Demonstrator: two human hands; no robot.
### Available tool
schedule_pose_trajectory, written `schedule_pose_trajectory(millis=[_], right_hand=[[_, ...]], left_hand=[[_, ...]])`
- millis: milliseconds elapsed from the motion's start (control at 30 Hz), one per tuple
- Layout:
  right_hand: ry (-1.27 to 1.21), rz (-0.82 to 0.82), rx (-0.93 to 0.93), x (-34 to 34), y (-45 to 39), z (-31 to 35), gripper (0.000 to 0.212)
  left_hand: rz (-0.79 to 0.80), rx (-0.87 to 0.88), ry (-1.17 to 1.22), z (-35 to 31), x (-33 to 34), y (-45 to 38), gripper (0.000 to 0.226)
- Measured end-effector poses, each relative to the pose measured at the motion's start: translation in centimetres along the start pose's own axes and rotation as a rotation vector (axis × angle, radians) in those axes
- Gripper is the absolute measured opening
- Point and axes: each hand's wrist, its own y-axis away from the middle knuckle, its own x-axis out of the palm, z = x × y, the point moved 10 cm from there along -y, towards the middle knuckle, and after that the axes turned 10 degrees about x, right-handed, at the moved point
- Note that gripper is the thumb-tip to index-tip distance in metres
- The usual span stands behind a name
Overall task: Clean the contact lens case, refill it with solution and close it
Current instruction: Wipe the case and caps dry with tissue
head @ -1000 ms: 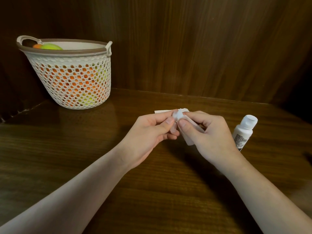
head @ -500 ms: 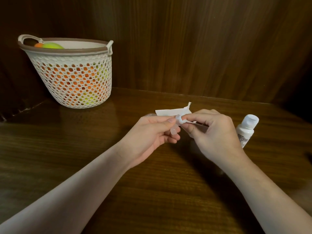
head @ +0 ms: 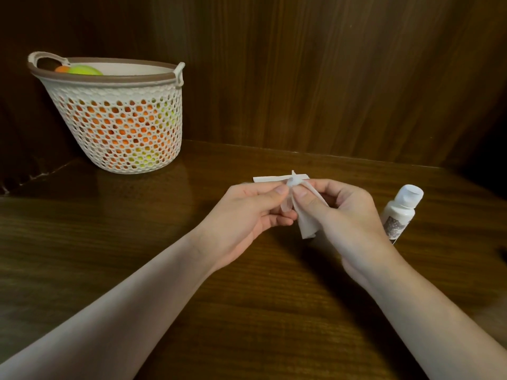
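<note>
Cleaning stage: left hand point(head: 247, 212) pinches the translucent lens case point(head: 286, 205) above the desk point(head: 137, 256); right hand point(head: 343, 215) pinches tissue point(head: 307, 226) into it. Solution bottle point(head: 400, 212) capped; refill, closing remain

clear lens case point(head: 286, 205) upright, white bottle point(head: 399, 213) tilted

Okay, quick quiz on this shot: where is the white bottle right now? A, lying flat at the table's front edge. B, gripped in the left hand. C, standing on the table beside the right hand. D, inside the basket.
C: the white bottle stands capped on the table just beyond the right hand, which pinches a tissue, not the bottle.
</note>
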Motion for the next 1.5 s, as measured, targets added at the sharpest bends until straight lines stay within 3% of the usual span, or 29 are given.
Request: schedule_pose_trajectory(millis=[200,333,500,700,967,1100,1333,1500], right_hand=[[0.051,-0.198,0.020,-1.6,0.1,-0.3,0.007],[0.009,-0.110,0.099,-0.5,0.0,-0.9,0.010],[-0.073,0.038,0.192,0.5,0.2,-1.2,0.013],[-0.140,0.133,0.273,0.6,0.1,-1.8,0.019],[-0.087,-0.061,0.238,-0.1,0.2,-1.9,0.012],[-0.106,-0.053,0.274,0.0,0.2,-2.4,0.007],[-0.016,-0.001,0.342,0.3,0.1,-2.7,0.017],[0.078,-0.074,0.234,-0.8,-0.3,-1.3,0.009]], left_hand=[[-0.006,-0.009,0.033,-0.1,0.2,0.0,0.028],[0.021,0.071,-0.144,-0.5,0.2,0.2,0.027],[-0.066,0.169,-0.326,-1.7,-0.5,0.4,0.031],[-0.056,0.205,-0.337,-2.3,-0.3,0.5,0.035],[-0.008,0.228,-0.357,-2.2,0.1,0.5,0.032],[-0.022,0.243,-0.375,-2.2,0.0,0.5,0.033],[0.013,0.255,-0.371,-2.6,0.3,0.5,0.031],[0.009,0.241,-0.384,-2.4,0.2,0.4,0.037]])
